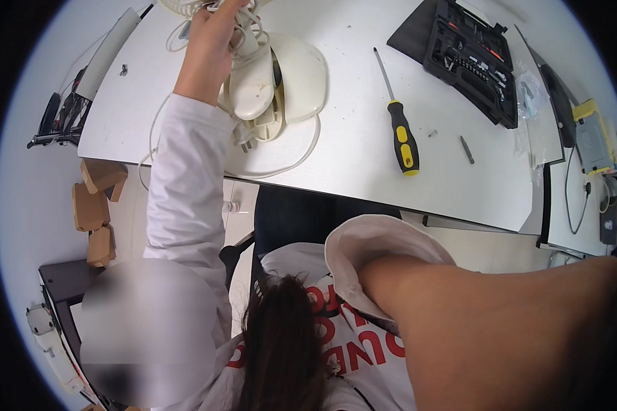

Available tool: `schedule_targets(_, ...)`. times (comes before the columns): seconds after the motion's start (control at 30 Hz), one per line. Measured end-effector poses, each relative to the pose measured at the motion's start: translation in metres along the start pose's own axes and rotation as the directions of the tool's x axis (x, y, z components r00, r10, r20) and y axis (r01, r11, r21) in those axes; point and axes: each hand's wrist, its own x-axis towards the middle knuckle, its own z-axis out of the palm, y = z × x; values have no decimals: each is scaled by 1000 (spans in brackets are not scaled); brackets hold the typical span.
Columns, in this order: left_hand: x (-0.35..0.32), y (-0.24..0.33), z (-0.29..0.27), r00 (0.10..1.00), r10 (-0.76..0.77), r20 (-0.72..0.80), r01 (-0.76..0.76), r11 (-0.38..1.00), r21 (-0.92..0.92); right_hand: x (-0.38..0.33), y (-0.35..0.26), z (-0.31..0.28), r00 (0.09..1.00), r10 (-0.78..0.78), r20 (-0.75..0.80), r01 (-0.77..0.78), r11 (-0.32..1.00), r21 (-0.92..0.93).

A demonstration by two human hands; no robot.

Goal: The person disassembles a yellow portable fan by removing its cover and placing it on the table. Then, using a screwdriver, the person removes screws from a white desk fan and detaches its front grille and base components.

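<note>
At the far side of the white table, my left hand (212,51) is closed round the upper part of a white electric fan (252,89), amid loops of its cord. The fan's rounded base (305,75) lies on the tabletop. A two-pin plug (244,140) rests beside the base, near the table edge. My bare right forearm (500,322) rises close to the camera out of a rolled white sleeve; the right hand itself is out of the picture. To the right of the fan lies a screwdriver (404,137) with a black and yellow handle.
An open black tool case (473,61) with bits and sockets sits at the far right, near clear plastic wrapping (528,96). A screwdriver bit (467,149) lies before it. Brown cardboard boxes (91,209) stand on the floor at left. A dark chair (301,219) is below the table edge.
</note>
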Motion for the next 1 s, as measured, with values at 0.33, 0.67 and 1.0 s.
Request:
schedule_targets(0.33, 0, 6, -8, 978, -52, 202, 45, 998, 40, -12, -8, -2, 999, -28, -43, 24, 996, -91)
schedule_targets(0.67, -13, 19, 4, 986, -63, 156, 55, 997, 58, -15, -6, -5, 996, -43, -76, 32, 990, -139)
schedule_targets(1.0, -9, 17, -21, 969, -169, 179, 151, 982, 112, -17, -4, -3, 993, -59, -100, 42, 986, -164)
